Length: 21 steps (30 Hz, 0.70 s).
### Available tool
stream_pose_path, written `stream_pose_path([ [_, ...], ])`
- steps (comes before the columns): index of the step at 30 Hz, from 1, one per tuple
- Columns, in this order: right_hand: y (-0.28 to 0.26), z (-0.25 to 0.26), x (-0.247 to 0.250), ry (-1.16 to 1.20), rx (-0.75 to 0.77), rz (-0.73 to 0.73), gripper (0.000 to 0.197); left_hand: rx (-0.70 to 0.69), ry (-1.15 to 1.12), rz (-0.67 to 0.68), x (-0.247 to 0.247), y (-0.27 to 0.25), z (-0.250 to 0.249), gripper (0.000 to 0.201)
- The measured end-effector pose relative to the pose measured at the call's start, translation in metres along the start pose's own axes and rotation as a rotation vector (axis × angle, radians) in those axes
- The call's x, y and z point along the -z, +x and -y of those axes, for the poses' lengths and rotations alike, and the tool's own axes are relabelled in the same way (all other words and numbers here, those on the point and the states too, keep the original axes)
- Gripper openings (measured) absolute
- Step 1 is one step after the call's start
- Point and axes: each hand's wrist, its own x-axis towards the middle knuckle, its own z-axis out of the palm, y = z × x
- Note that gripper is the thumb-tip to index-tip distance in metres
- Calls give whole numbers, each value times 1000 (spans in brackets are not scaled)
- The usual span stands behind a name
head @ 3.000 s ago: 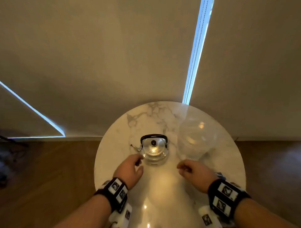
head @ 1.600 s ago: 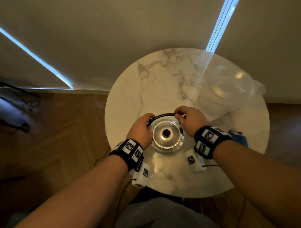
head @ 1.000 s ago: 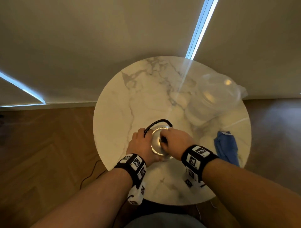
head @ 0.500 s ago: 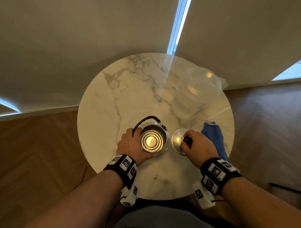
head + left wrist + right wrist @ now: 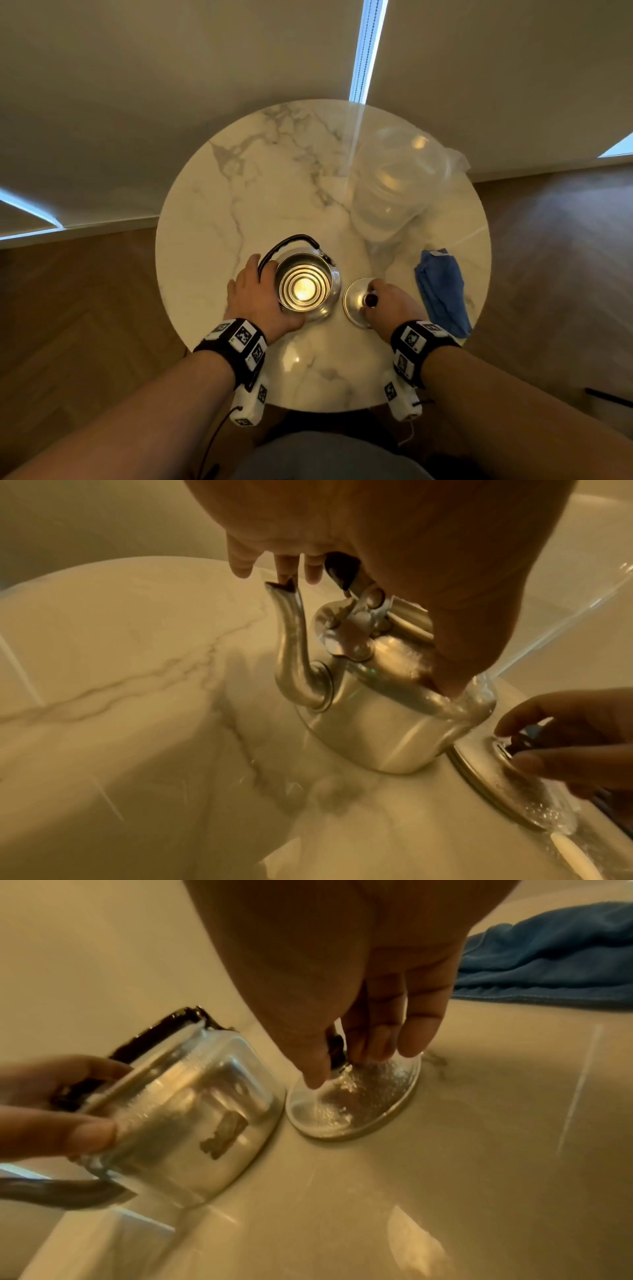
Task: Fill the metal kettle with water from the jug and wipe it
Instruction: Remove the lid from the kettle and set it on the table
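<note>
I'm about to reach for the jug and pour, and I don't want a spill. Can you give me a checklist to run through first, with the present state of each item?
1. Kettle open: ok, its lid is off.
2. Lid set down: ok, flat on the table beside the kettle; right hand pinches its knob.
3. Kettle steadied: ok, left hand holds its side.
4. Handle clear of the opening: ok, folded back.
5. Jug has water: cannot tell.
6. Cloth ready: ok, at the right.
</note>
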Motion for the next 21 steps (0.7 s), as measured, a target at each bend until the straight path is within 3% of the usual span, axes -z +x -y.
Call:
stream_pose_path([
  [3, -11, -3, 23, 26, 45, 9, 45, 28, 11, 0, -1, -10, -3, 110],
  [6, -24, -3, 71, 91, 156, -63, 33, 34, -5, -39, 1, -19, -9, 110],
  [12, -16, 12, 196, 283, 434, -475, 14, -8, -113, -178, 20, -40, -39, 96],
  [15, 27, 13, 230, 308, 402, -610, 17, -71, -121, -244, 29, -41, -65, 81],
  [18, 72, 4, 237, 263, 258, -506, 29, -100, -154, -252, 30, -37, -85, 73],
  [21, 87, -8, 230, 322, 221, -355, 37, -95, -207, -231, 26, -29, -95, 74],
])
